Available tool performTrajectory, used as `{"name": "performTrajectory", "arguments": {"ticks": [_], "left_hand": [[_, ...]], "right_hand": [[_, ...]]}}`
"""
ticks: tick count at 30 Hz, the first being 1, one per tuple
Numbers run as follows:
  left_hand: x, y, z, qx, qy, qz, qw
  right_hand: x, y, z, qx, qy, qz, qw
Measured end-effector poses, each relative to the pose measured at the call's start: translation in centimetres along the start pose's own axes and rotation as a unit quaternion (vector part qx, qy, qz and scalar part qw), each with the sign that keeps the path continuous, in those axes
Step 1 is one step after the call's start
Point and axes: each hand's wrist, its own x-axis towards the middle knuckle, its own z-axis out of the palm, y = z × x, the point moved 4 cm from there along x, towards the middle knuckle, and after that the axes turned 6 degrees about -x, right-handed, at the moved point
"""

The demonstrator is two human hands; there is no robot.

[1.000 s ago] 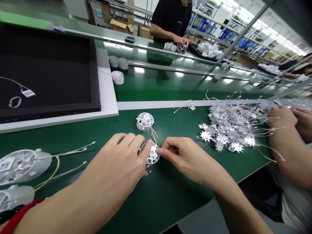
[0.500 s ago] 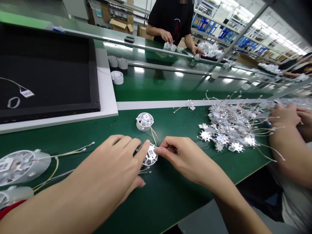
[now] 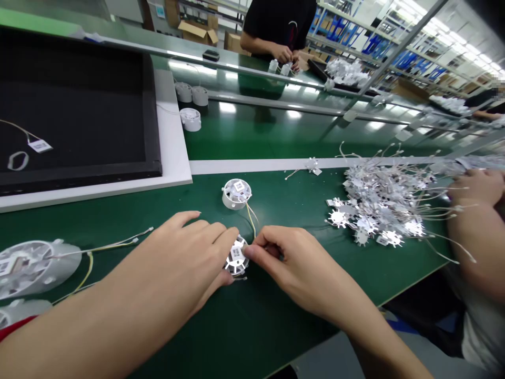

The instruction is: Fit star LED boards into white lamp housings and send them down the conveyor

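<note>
On the green bench, a round white housing (image 3: 236, 257) carries a silvery star-shaped plate with a coded label. My left hand (image 3: 201, 252) curls over its left side and grips it, thumb at the near edge. At the right rim my right hand (image 3: 280, 255) is closed in a pinch; what lies between thumb and forefinger is hidden. A thin yellow and white wire (image 3: 251, 218) runs down to these fingertips from beside a second round housing (image 3: 236, 193), which stands just beyond, label up. Small wire connectors (image 3: 240, 278) poke out below the held housing.
Star-shaped plates with wires lie in a heap (image 3: 382, 200) at right, beside another person's arm (image 3: 477, 226). Larger-looking housings (image 3: 35, 268) sit at near left. A black tray (image 3: 79, 110) on a white board occupies the far left. Someone in black (image 3: 280, 31) works across the bench.
The held housing and my left hand have shifted slightly left and toward me. My right fingertips now reach further over the plate's edge. The person opposite has brought both hands together.
</note>
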Motion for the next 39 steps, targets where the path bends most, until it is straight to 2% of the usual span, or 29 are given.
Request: {"name": "performTrajectory", "arguments": {"ticks": [7,11,17,22,28,33,36,39], "left_hand": [[0.1,-1.4,0.2,-0.101,-0.032,-0.025,0.994],[0.3,-1.5,0.2,-0.098,-0.065,-0.023,0.993],[0.0,-1.5,0.3,-0.088,-0.055,-0.008,0.995],[0.8,-0.6,-0.1,-0.048,-0.046,0.010,0.998],[1.2,-0.4,0.1,-0.083,-0.094,-0.016,0.992],[0.9,-0.8,0.3,-0.107,-0.151,-0.061,0.981],[1.1,-0.9,0.5,-0.115,-0.150,-0.059,0.980],[1.2,-1.0,0.6,-0.109,-0.124,-0.044,0.985]], "right_hand": [[-0.1,-0.1,0.5,0.023,0.020,-0.023,0.999],[-0.1,-0.1,0.5,0.028,0.019,-0.021,0.999],[0.1,-0.2,0.6,0.030,0.022,-0.023,0.999],[-0.2,0.1,0.8,0.030,0.032,-0.042,0.998],[-1.4,0.6,0.4,-0.015,0.092,-0.127,0.987],[-1.6,0.5,1.1,-0.055,0.127,-0.187,0.972],[-1.4,0.5,1.6,-0.079,0.154,-0.188,0.967],[-1.8,0.7,1.6,-0.100,0.204,-0.204,0.952]]}}
